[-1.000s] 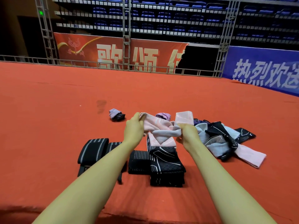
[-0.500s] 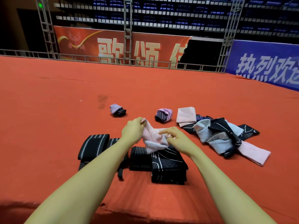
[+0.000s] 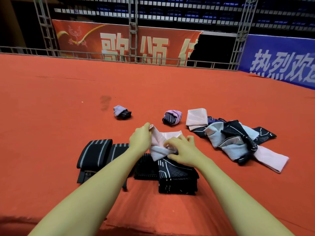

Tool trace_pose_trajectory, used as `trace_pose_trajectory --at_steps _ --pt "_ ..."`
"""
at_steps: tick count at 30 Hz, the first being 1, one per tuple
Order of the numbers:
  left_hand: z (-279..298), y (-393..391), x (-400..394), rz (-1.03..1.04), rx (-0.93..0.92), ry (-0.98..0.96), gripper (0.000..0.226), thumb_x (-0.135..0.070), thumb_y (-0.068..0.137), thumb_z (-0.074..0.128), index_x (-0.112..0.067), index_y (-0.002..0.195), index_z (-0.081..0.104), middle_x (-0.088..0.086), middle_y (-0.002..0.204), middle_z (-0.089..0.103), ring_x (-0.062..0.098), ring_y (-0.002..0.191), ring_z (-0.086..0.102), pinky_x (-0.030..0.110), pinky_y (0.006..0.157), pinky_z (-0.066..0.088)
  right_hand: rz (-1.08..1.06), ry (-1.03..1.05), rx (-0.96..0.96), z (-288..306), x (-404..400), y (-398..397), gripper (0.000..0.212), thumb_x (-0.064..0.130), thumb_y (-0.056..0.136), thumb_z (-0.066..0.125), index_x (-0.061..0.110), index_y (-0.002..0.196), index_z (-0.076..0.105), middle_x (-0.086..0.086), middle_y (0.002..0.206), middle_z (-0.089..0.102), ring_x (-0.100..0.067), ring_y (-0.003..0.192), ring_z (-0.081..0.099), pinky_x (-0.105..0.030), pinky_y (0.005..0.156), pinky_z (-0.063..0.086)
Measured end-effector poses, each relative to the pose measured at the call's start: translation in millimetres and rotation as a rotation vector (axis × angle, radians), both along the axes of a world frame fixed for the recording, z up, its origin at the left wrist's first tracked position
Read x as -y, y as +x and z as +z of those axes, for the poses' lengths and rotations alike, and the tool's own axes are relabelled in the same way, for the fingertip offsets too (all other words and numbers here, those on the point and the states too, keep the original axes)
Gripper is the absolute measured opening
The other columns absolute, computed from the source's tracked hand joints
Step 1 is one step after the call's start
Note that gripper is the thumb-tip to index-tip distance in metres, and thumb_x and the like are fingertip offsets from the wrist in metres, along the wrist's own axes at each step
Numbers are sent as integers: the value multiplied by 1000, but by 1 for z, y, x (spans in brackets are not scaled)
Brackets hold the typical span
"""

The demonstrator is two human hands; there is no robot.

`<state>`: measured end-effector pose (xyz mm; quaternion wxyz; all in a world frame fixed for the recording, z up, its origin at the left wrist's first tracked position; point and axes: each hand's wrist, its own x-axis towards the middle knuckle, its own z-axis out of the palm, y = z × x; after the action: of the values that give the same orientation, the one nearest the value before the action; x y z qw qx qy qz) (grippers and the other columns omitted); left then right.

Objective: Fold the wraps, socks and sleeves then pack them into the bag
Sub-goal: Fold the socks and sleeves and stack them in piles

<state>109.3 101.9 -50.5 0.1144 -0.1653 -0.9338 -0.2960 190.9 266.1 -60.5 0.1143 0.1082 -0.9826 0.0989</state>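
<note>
Two hands, left point(image 3: 140, 139) and right point(image 3: 183, 150), grip clamped on one pink sleeve point(image 3: 159, 142); two rolled socks point(image 3: 171, 117) beyond.

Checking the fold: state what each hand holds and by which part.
The left hand pinches the pink-and-grey knit sleeve at its upper left corner. The right hand lies on its right side; grip unclear.

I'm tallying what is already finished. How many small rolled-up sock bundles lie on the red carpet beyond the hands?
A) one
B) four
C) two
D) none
C: two show, a lilac-and-black rolled sock bundle to the left and a pink-and-black rolled sock bundle further right, both lying apart on the red carpet beyond the left hand and right hand.
</note>
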Motion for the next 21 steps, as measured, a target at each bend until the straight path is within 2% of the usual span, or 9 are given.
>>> trace_pose_trajectory --at_steps 4,6,8,10,12,14,16,17,21 --pt "-3 -1 0 2 -67 -24 16 -19 98 34 -9 102 47 19 95 62 37 83 53 35 61 33 -32 80 -86 -1 -2 -6 26 23 79 58 23 105 53 13 96 52 -20 98 40 -28 80 13" --pt "2 -5 2 3 -104 -33 17 -18 99 34 -8 103 48 20 94 62 38 84 54 34 60 31 -49 81 -157 1 -7 -11 26 35 77 54 21 99 57 8 95 56 -22 94 43 -28 75 12" --pt "9 -9 3 1 -138 -77 18 -18 99 34 -8 105 48 20 94 61 36 83 53 33 60 30 -74 -34 -225 4 -11 -12 39 49 68 42 20 88 59 6 87 58 -22 87 47 -29 72 13" --pt "15 -11 4 16 -156 -114 18 -17 99 34 -9 106 48 19 94 62 34 78 50 33 61 31 -108 -204 -289 8 -13 -12 37 51 61 38 23 78 55 8 76 56 -19 80 47 -29 71 16" --pt "19 -12 4 32 -160 -141 19 -17 98 35 -11 110 49 18 96 63 35 82 55 32 62 33 -160 -371 -342 13 -11 -9 23 46 62 44 25 71 50 11 64 48 -16 72 44 -30 70 20" --pt "22 -11 5 34 -156 -155 21 -19 98 37 -12 114 48 17 98 63 37 90 59 32 64 35 -202 -649 -367 20 -8 -7 14 26 69 58 22 63 47 11 57 43 -13 63 39 -31 65 27" --pt "24 -9 7 29 -154 -168 21 -21 97 39 -13 115 47 16 98 64 37 91 59 32 65 36 -266 -893 -386 24 -8 -7 31 2 74 61 20 56 42 7 55 39 -9 57 33 -26 55 28" --pt "25 -7 8 25 -156 -170 22 -22 97 39 -13 115 47 15 99 64 37 91 59 32 65 36 -295 -974 -410 26 -8 -7 36 -4 75 59 20 55 41 6 54 38 -7 55 31 -22 52 27" --pt "27 -2 12 19 -169 -178 25 -25 97 41 -13 118 46 14 99 64 36 89 60 32 63 35 -361 -1165 -464 30 -4 -9 38 -9 74 58 18 53 40 5 53 36 -8 54 29 -24 52 26"
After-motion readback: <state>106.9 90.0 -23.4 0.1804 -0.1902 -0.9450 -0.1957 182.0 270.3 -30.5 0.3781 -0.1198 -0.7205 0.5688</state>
